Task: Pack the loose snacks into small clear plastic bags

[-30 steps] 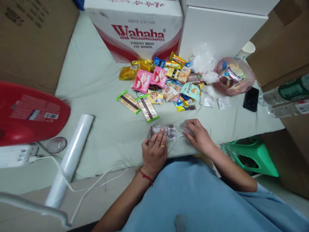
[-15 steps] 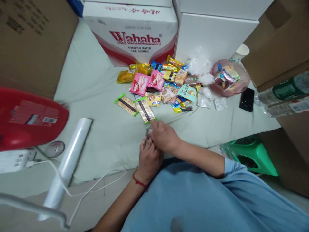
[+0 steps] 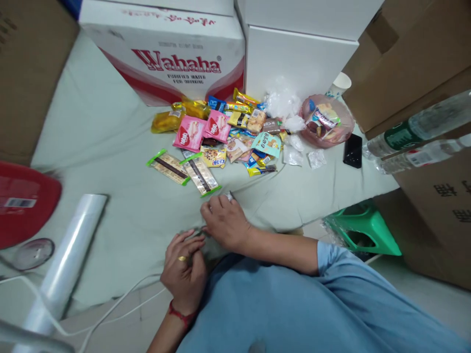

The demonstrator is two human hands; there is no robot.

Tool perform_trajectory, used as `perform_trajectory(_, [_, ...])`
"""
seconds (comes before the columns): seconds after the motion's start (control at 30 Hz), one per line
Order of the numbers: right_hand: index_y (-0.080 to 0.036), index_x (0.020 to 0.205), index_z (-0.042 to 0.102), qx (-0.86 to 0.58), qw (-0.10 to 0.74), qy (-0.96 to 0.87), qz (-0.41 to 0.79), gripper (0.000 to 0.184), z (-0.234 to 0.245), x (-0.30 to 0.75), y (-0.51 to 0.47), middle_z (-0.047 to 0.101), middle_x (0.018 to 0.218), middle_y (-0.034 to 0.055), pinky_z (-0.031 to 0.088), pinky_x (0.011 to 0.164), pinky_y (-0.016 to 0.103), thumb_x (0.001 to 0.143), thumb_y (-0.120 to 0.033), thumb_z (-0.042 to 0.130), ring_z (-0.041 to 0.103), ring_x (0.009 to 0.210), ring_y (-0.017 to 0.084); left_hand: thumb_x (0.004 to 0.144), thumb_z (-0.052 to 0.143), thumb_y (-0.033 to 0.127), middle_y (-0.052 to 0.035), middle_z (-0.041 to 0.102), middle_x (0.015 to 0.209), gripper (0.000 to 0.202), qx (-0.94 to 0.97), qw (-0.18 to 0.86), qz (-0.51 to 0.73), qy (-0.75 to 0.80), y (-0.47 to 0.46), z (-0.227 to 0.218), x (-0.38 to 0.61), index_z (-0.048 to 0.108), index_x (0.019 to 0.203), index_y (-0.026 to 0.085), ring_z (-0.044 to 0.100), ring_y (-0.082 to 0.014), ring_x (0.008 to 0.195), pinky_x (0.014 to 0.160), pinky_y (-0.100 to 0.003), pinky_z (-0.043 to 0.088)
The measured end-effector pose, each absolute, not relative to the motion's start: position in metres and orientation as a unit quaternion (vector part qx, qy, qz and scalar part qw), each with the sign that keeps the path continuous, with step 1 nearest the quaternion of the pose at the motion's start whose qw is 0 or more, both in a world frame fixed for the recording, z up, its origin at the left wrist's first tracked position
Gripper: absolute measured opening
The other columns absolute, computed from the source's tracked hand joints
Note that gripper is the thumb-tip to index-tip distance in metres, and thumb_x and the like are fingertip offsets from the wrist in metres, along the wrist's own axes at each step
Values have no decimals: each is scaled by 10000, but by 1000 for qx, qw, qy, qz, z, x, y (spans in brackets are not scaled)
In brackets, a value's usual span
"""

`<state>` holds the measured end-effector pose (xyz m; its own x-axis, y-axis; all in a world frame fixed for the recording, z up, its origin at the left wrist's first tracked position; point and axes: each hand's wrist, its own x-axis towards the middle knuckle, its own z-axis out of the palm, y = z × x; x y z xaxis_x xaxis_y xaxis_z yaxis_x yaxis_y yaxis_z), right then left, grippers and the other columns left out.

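My right hand (image 3: pixel 226 221) is closed low over the cloth-covered surface, and a bit of small shiny plastic wrapper (image 3: pixel 229 195) shows past its fingers. Beside it, my left hand (image 3: pixel 186 269), with a gold ring and a red wrist cord, has its fingers loosely apart near the right fingertips. Just beyond the hands lie two flat bars in clear wrappers with green ends, one nearer (image 3: pixel 201 175) and one farther left (image 3: pixel 169 167). Behind them is a heap of wrapped snacks, with pink packets (image 3: pixel 189 133), a yellow packet (image 3: pixel 213 157) and a light green packet (image 3: pixel 267 143).
A Wahaha carton (image 3: pixel 176 59) and a white box (image 3: pixel 294 63) stand behind the heap. To the right are crumpled clear plastic (image 3: pixel 281 103), a pink bowl (image 3: pixel 346 135), a phone (image 3: pixel 352 151) and bottles (image 3: pixel 405 135). A plastic-film roll (image 3: pixel 73 255) and cables lie left.
My hands, together around a small shiny wrapper before, are now slightly apart. My left hand has turned and loosened, its ring now showing. The whole view has shifted rightward.
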<state>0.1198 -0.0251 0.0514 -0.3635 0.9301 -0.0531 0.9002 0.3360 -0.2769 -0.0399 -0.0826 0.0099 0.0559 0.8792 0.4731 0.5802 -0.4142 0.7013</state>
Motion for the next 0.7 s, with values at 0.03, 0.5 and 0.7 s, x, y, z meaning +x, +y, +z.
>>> perform_trajectory(0.03, [-98, 1335, 580, -563, 56, -814, 129, 334, 53, 120, -25, 611, 1207, 178, 508, 863, 443, 1061, -273, 501, 550, 1122, 321, 889, 601, 70, -17, 784, 906, 201, 711, 161, 453, 514, -81, 10, -38, 705, 896, 241, 755, -246, 1081, 1131, -577, 523])
perform_trajectory(0.5, [-302, 1335, 718, -641, 539, -516, 180, 335, 129, 381, -27, 731, 1337, 50, 601, 964, 416, 1002, -303, 684, 709, 1174, 227, 886, 610, 31, -61, 791, 964, 198, 813, 59, 370, 446, -70, -17, -31, 687, 947, 204, 761, -250, 1074, 1039, -434, 540])
perform_trajectory(0.7, [28, 1296, 713, -809, 485, -332, 9, 423, 174, 575, 66, 750, 1202, 221, 478, 743, 321, 967, 37, 446, 675, 784, 68, 854, 617, -5, -95, 773, 999, 239, 834, -9, 334, 440, -69, -17, -24, 667, 985, 188, 753, -275, 1058, 911, -379, 537])
